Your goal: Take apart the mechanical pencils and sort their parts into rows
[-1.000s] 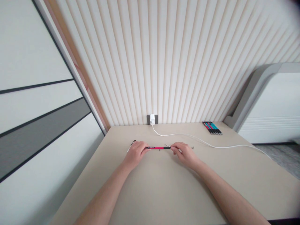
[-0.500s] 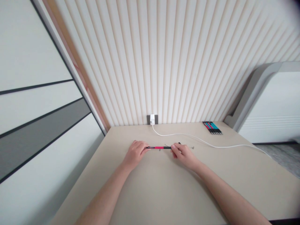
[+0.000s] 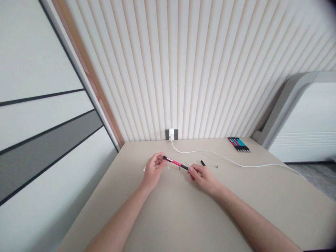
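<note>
A red and black pen (image 3: 177, 163) is held slantwise above the table between my two hands. My left hand (image 3: 153, 169) pinches its upper end, where the black clip is, with fingertips and thumb. The lower black end is gripped by my right hand (image 3: 201, 176), whose fingers hide the tip. Just behind the right hand lie a short black cylinder (image 3: 203, 162) and a thin white stick (image 3: 187, 163), partly covered. A small grey piece (image 3: 217, 167) rests to the right, and a tiny dark piece (image 3: 180, 168) lies below the pen.
Several red, teal and black pens (image 3: 239, 144) lie in a row at the back right of the beige table (image 3: 168, 217). A white cable (image 3: 225, 157) runs across the table from a charger (image 3: 171, 134) at the ribbed wall. A white cabinet (image 3: 52, 168) stands left.
The pen has tilted from level to slanting, with its left end higher. My left hand has risen and its fingers have shifted on the clip end, while my right hand moved slightly down and left.
</note>
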